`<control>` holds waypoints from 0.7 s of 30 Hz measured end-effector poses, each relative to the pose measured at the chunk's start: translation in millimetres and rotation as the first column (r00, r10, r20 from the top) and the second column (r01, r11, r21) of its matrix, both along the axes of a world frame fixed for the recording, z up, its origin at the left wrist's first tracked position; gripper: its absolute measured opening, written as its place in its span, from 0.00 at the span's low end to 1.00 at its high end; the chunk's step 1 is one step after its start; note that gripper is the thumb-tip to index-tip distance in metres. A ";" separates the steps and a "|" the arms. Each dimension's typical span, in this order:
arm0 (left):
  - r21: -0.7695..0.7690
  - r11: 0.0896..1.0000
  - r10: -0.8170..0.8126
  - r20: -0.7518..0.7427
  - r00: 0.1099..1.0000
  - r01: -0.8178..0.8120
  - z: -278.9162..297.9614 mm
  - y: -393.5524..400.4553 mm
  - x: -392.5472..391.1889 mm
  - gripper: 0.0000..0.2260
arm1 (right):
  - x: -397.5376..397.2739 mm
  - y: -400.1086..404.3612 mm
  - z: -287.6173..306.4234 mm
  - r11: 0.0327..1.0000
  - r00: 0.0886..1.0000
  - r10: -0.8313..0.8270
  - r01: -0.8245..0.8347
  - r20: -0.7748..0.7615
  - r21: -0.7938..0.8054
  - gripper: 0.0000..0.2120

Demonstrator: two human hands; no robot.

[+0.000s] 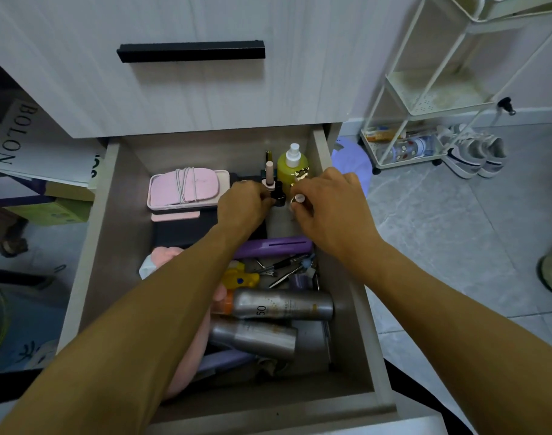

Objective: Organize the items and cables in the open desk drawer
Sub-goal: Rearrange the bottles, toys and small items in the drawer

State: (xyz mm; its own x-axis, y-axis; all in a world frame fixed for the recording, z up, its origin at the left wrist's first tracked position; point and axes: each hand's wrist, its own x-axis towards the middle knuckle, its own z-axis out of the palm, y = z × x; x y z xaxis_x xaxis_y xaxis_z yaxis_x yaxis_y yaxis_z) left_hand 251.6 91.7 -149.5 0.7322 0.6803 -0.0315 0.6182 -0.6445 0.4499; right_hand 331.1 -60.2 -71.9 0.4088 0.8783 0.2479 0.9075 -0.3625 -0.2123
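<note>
Both my hands reach into the open drawer [108, 221]. My left hand [243, 204] pinches a small black-capped bottle [278, 193] at the drawer's back. Beside it, my right hand [328, 202] holds a small pale-capped bottle [298, 198]. Behind them stand a pink-capped polish bottle [269, 174] and a yellow spray bottle [291, 169]. A pink case wrapped with a white cable [186, 186] lies at the back left. In the front half lie a purple case [274, 246], clips and tweezers [287, 268], a yellow toy [240, 279] and two silver spray cans [281, 304].
A closed drawer with a black handle [191, 51] sits above the open one. A white rolling cart [425, 98] and sneakers [475, 155] stand on the tiled floor to the right. Boxes and a white bag [33, 152] crowd the left side.
</note>
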 end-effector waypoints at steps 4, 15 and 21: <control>0.055 0.998 -0.023 0.008 1.000 0.022 -1.8 -4.0 -1.8 0.13 | -1.8 -0.1 0.7 1.000 1.000 0.006 -0.005 0.023 -0.028 0.05; -0.069 0.997 -0.028 0.121 0.992 0.036 -0.2 -1.0 -6.5 0.09 | -1.0 -0.3 1.0 1.000 1.000 -0.004 0.004 0.022 -0.024 0.05; -0.205 0.945 -0.149 0.420 0.895 0.254 38.5 -12.7 -21.3 0.14 | 0.3 -0.1 2.9 0.999 1.000 -0.017 0.016 -0.017 -0.034 0.05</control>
